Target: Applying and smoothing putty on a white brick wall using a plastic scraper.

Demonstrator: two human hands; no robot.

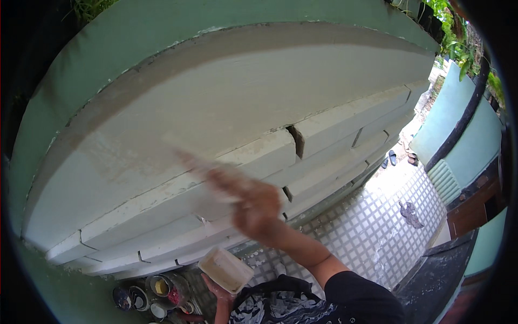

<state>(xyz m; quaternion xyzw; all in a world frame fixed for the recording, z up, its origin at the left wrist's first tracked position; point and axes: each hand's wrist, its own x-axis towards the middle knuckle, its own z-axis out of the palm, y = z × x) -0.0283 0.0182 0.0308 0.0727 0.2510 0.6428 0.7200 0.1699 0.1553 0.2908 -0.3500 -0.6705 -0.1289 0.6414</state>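
My left hand (217, 289) holds a whitish rectangular plastic tub (226, 270) low in front of my body, its open top tilted up. Some pale residue coats the inside of the tub. My right hand (256, 208) is raised before the white wall (259, 70), close to its stepped ledge (237, 159). Motion smears its fingers, so whether anything is in them does not show. On the wall's left part there are faint brownish, patchy marks.
Dark gaps (295, 141) break the ledge. A green band (162, 27) edges the wall's top. Pots and bowls (162, 286) crowd the lower left. On the checked tile floor (367, 227) lie a dark cloth (411, 215) and sandals (392, 157). A dark pipe (464, 119) crosses the right wall.
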